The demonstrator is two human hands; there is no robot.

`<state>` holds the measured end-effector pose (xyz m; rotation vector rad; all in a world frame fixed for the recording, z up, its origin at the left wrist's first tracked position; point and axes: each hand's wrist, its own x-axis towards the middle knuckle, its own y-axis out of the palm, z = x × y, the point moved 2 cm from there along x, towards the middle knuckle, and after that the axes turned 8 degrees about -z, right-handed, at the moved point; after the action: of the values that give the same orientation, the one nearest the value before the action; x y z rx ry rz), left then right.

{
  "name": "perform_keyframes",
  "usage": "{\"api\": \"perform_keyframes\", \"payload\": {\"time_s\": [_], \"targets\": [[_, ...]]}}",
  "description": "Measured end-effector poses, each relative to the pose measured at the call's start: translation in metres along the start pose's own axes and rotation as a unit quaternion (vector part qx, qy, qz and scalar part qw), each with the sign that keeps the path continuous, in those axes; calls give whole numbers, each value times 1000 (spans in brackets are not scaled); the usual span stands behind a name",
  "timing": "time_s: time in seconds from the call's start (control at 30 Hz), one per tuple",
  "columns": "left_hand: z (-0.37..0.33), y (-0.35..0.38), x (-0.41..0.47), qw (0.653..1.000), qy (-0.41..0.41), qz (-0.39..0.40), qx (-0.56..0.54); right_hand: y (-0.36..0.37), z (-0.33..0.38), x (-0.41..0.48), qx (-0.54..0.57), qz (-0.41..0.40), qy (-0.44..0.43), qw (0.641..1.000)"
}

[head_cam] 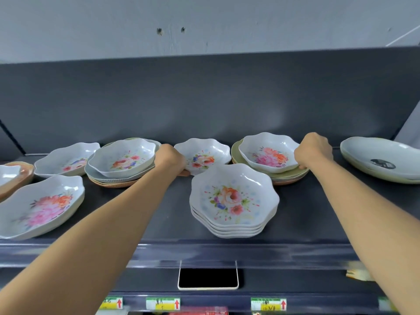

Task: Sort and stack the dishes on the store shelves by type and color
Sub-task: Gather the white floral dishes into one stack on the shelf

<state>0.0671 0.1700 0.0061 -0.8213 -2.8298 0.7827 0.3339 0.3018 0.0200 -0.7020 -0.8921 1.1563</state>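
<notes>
Several white scalloped floral dishes lie on a dark shelf. A stack of several stands in front at the centre. Behind it sits a single floral dish, and my left hand grips its left rim with curled fingers. At the back right another floral dish rests on a pile of green and orange plates; my right hand grips the right edge of that dish or pile, which of the two is unclear. A third floral dish tops a mixed plate pile at centre left.
Two more floral dishes lie at the left, beside an orange plate pile at the far left edge. A large pale oval plate lies at the far right. Price tags line the shelf below.
</notes>
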Motion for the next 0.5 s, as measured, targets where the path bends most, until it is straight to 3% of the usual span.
{"api": "perform_keyframes", "payload": {"time_s": [0.23,0.5], "targets": [[-22,-24,-6,996,67,-4,58,-11,7,-11,59,-29,35,997],[-40,-44,-18,989,137,47,36,-53,21,-25,127,-122,76,982]]}}
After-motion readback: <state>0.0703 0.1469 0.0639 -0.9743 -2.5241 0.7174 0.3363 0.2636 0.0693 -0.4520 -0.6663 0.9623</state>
